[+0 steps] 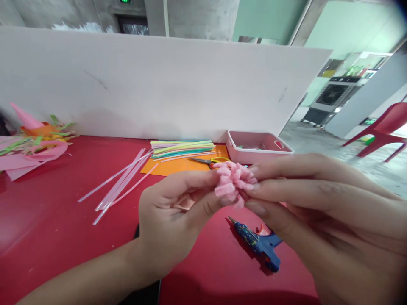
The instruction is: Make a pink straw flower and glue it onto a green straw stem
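A small fuzzy pink bundle of curled pipe cleaner [234,182] is held up between both hands above the red table. My left hand [181,212] pinches its left side between thumb and fingers. On its right side, the fingertips and thumb of my right hand [305,203] press against it. Below the bundle, a blue glue gun [259,245] lies on the table, its tip toward the upper left. Behind the hands, scissors [203,161] with yellow handles lie partly hidden by the bundle and my left fingers.
Pale pink sticks [124,184] lie on the red table [57,228]. Several coloured pipe cleaners [182,149] rest on orange paper [168,168]. A pink basket [259,154] stands behind my right hand, pink paper [32,163] lies at left, and a white board [152,89] stands behind.
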### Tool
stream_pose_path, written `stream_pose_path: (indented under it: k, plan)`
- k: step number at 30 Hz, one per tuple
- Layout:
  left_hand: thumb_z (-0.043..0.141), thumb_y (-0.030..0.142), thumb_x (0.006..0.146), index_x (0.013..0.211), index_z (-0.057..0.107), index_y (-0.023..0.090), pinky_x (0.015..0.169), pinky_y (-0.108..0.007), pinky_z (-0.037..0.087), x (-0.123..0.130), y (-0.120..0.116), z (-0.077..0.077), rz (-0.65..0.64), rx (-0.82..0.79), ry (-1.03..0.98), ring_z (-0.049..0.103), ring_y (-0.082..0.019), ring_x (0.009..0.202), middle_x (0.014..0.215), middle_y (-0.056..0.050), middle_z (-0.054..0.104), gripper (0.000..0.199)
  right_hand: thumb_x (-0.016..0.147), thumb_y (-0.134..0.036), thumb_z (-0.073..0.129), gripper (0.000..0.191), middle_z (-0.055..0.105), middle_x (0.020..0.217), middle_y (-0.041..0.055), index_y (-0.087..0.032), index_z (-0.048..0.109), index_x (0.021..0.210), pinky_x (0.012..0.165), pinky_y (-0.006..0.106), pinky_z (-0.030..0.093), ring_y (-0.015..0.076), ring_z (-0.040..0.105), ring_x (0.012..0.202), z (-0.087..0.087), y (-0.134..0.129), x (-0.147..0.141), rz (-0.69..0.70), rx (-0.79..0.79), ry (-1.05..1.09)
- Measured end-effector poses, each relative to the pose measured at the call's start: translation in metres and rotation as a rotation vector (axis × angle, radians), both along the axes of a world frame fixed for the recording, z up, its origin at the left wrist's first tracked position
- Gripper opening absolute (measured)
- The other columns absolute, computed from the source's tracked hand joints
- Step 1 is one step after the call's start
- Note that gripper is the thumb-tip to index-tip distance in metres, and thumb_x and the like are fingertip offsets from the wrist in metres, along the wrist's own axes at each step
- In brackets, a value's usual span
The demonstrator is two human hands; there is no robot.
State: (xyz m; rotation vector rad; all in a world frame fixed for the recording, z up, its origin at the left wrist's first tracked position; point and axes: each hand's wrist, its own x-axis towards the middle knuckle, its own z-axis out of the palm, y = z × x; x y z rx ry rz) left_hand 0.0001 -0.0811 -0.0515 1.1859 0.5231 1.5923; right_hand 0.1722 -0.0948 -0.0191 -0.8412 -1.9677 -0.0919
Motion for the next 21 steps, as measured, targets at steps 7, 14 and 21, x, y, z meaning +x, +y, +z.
stream_pose_path:
  k: [7, 14, 21]
  plan:
    - [0.081, 0.002, 0.071, 0.086, 0.080, 0.025, 0.085, -0.031, 0.065, -0.0022, 0.0026, 0.0015, 0.006, 0.135, 0.056, 0.078, -0.022, 0.089, 0.093, 0.001, 0.081, 0.028, 0.089, -0.029, 0.069, 0.020, 0.070, 0.116, -0.0097, -0.033, 0.068, 0.109, 0.092, 0.019, 0.058, 0.0095, 0.071, 0.095, 0.0003, -0.0037, 0.0083, 0.010, 0.016, -0.068]
    - [0.080, 0.011, 0.075, 0.083, 0.079, 0.027, 0.086, -0.032, 0.065, -0.0030, 0.0028, -0.0008, -0.112, 0.019, -0.060, 0.077, -0.021, 0.093, 0.092, 0.003, 0.081, 0.018, 0.090, -0.032, 0.068, 0.020, 0.070, 0.118, -0.0122, -0.035, 0.066, 0.110, 0.092, 0.021, 0.058, 0.0096, 0.070, 0.101, 0.0013, -0.0018, 0.0056, 0.024, -0.010, -0.032]
    - [0.081, 0.017, 0.076, 0.082, 0.079, 0.028, 0.082, -0.029, 0.065, -0.0036, 0.0051, -0.0021, -0.261, -0.083, -0.120, 0.077, -0.017, 0.085, 0.090, 0.005, 0.081, 0.013, 0.094, -0.036, 0.062, 0.015, 0.068, 0.122, -0.0177, -0.042, 0.069, 0.106, 0.095, 0.021, 0.056, 0.0078, 0.066, 0.110, 0.0000, -0.0026, 0.0056, 0.015, -0.084, 0.010]
